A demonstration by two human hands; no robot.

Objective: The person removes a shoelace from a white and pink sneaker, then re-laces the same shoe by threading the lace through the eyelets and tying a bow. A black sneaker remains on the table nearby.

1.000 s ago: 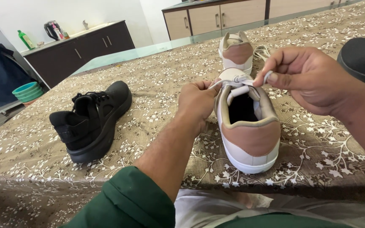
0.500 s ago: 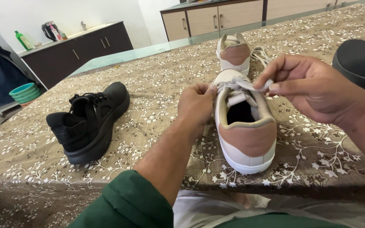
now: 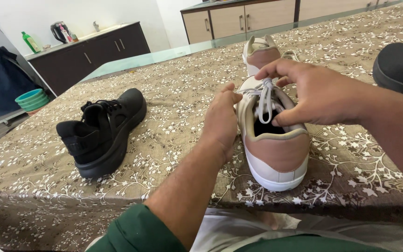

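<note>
A white sneaker with a pinkish-tan heel (image 3: 276, 151) stands at the near table edge, heel toward me. My left hand (image 3: 222, 119) rests against its left side, fingertips pinching the white lace (image 3: 263, 100) near the eyelets. My right hand (image 3: 316, 93) reaches over the tongue from the right, fingers curled on a loop of the same lace. The matching sneaker (image 3: 261, 53) sits farther back on the table, partly hidden by my right hand.
A black sneaker (image 3: 103, 130) lies on the left of the brown floral tablecloth (image 3: 173, 84). Another black shoe (image 3: 399, 67) shows at the right edge. Dark cabinets (image 3: 87, 51) with a kettle and green bottle stand behind; stacked teal bowls (image 3: 31, 99) sit at the far left.
My right hand has moved left and down over the sneaker's tongue. The lace, earlier stretched sideways between both hands, now hangs as a loop over the opening.
</note>
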